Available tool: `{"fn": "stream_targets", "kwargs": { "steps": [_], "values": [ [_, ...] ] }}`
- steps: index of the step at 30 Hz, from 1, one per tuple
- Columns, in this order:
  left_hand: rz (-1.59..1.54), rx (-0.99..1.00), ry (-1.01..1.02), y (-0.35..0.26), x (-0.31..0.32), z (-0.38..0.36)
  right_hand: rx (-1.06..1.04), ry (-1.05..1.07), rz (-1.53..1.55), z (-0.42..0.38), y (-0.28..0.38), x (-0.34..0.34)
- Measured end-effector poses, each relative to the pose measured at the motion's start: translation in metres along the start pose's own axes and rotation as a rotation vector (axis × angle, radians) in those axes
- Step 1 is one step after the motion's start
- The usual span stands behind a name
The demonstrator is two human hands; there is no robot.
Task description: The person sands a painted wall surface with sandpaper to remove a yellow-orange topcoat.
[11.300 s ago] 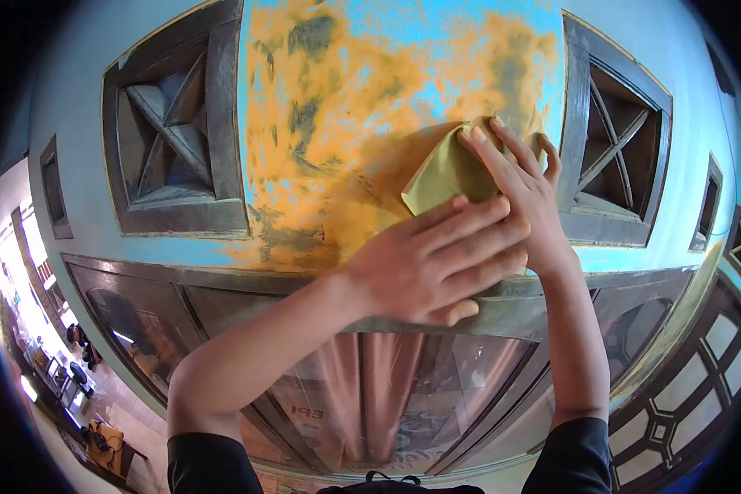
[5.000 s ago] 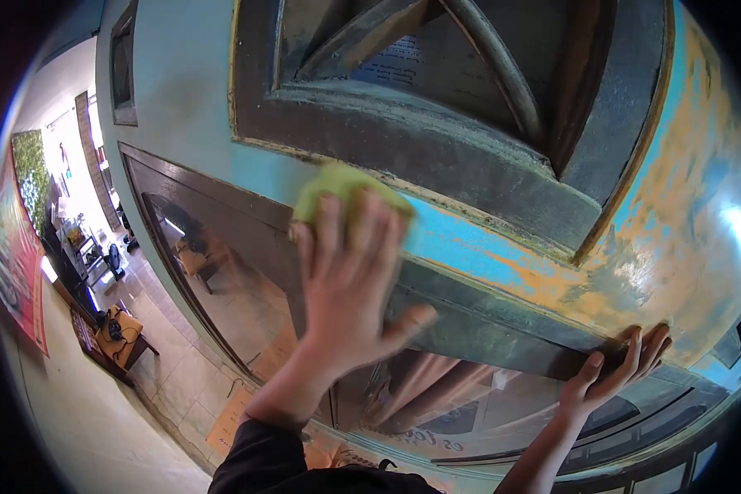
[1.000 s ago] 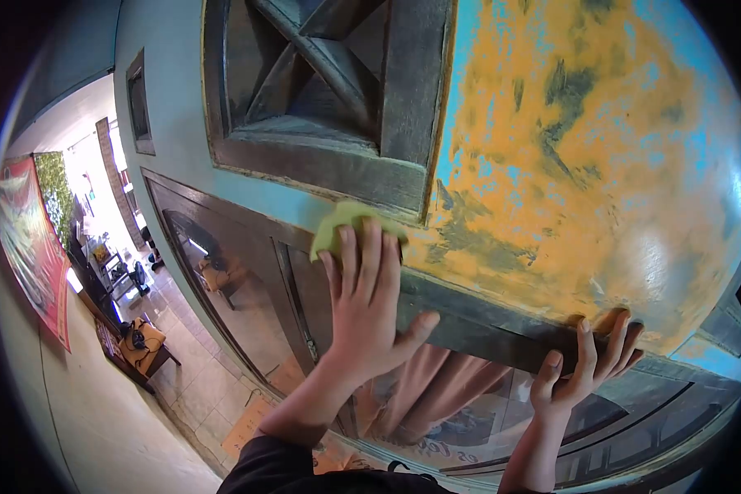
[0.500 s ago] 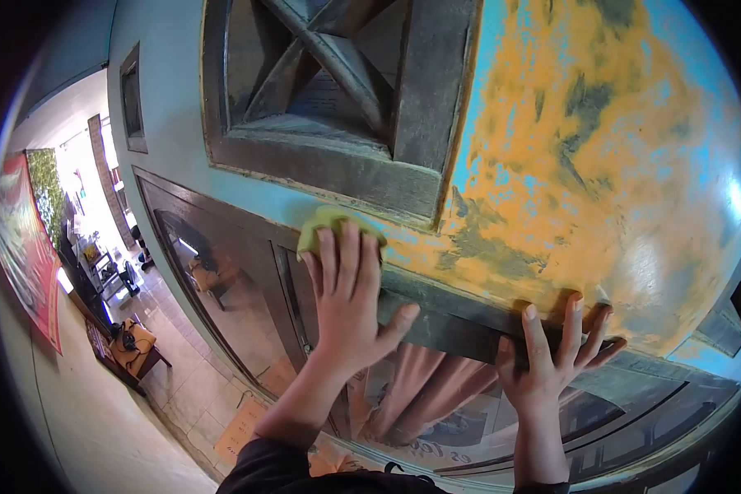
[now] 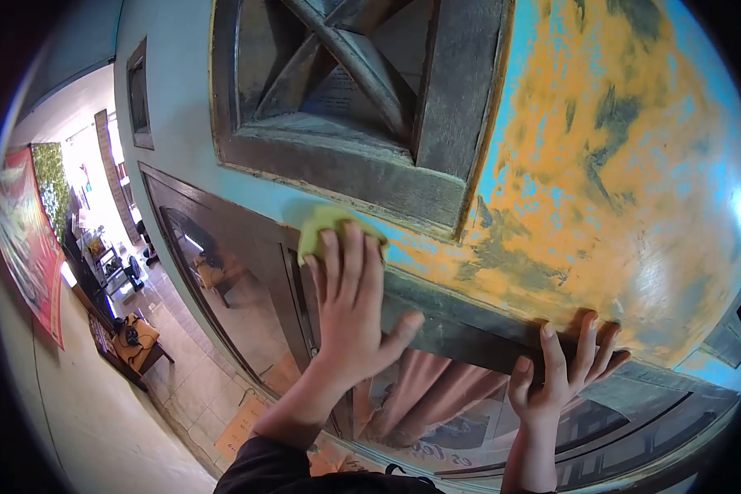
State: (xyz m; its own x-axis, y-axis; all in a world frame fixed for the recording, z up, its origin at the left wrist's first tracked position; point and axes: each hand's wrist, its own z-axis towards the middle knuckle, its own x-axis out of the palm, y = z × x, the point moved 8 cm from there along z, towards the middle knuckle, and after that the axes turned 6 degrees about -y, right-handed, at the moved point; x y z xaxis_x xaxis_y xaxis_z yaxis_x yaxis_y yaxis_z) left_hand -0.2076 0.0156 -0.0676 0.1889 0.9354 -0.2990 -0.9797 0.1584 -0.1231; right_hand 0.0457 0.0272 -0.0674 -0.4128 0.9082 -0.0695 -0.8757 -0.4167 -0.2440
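Note:
My left hand presses a yellow-green cloth or pad flat against the wall, its fingers lying over it and the thumb out to the side. Just under the crossed wooden vent frame, the pad sits on the narrow blue strip of wall. To the right, my right hand rests with spread fingers on the dark wooden ledge, fingertips at the lower edge of the patchy wall. That wall is orange with blue and grey-green showing through. Nothing is in my right hand.
Below the ledge is a glass pane with a pinkish curtain behind it. A wooden door with a glass panel stands at the left. Further off are a chair with dark things on it, a red banner and cardboard on the floor.
The camera view has shifted slightly. My left hand and the pad have slid a little leftward along the wall, away from the vent frame's corner. My right hand stays on the ledge.

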Motion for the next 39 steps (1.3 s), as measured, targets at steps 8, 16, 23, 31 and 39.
{"fn": "stream_targets", "kwargs": {
  "steps": [8, 16, 23, 31, 39],
  "values": [
    [0.031, -0.051, -0.028, 0.026, -0.004, 0.009, 0.012, 0.0, 0.003, 0.001, 0.001, 0.001],
    [-0.009, -0.133, -0.112, 0.057, -0.011, 0.017, 0.074, -0.017, 0.005, -0.005, -0.003, 0.004],
    [0.067, -0.102, -0.129, 0.085, -0.017, 0.017, 0.071, -0.02, -0.014, -0.006, -0.002, 0.003],
    [0.011, -0.111, -0.132, 0.087, -0.021, 0.015, 0.012, -0.053, -0.02, -0.001, 0.007, 0.003],
    [0.013, -0.05, -0.073, 0.075, -0.015, 0.004, 0.063, -0.047, -0.038, -0.005, 0.004, 0.005]
  ]
}}
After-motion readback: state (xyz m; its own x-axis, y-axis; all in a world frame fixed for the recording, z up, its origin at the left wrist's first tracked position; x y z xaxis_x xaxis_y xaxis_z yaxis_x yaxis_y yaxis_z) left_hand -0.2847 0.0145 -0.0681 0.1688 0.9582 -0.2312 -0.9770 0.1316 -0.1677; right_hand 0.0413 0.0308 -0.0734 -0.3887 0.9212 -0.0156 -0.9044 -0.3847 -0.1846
